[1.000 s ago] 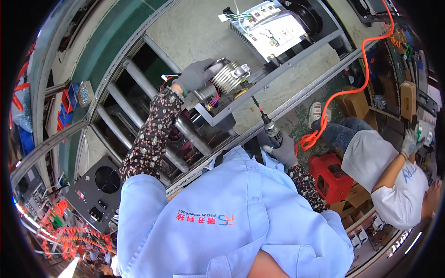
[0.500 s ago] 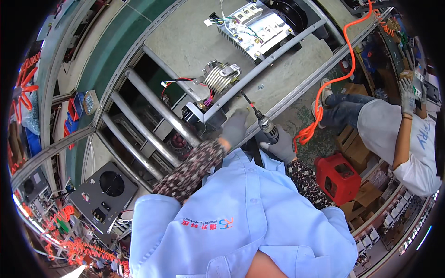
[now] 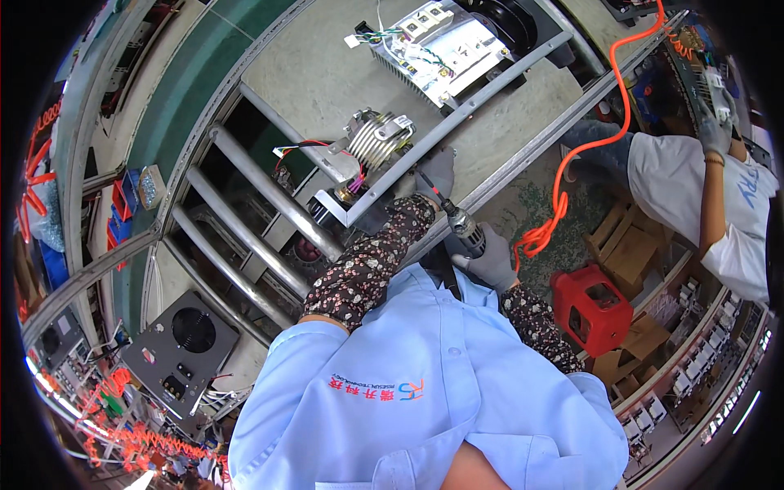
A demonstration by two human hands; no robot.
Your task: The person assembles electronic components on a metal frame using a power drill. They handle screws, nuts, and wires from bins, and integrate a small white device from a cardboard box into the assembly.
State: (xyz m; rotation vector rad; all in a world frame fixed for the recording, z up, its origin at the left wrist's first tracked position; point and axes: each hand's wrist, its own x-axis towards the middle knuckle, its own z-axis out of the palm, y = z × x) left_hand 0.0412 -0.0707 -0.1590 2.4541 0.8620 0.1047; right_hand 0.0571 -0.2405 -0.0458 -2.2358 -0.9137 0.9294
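Observation:
My right hand [image 3: 492, 260], in a grey glove, is wrapped round a pneumatic screwdriver [image 3: 467, 232]. Its bit points up and left, toward the metal frame bar [image 3: 465, 117]. Beyond that bar, my gloved left hand [image 3: 438, 171] reaches down to the bench top, its fingers drawn together at the spot where small metal pieces lay. Whatever they pinch is too small to make out. Left of this hand stands a coil of thick silvery turns [image 3: 380, 139] with wires attached. Farther back lies a finned heat sink [image 3: 445, 61] carrying white modules and wires.
An orange air hose [image 3: 625, 106] hangs on the right and runs down to my right hand. A red plastic container [image 3: 590, 309] and cardboard boxes [image 3: 629, 253] are at the right. Another person [image 3: 698, 180] works there. Metal tubes [image 3: 273, 192] and a grey fan panel [image 3: 181, 349] lie left.
My left hand has moved forward and right, past the frame bar, onto the small pieces on the bench. The right hand keeps the screwdriver in nearly the same place.

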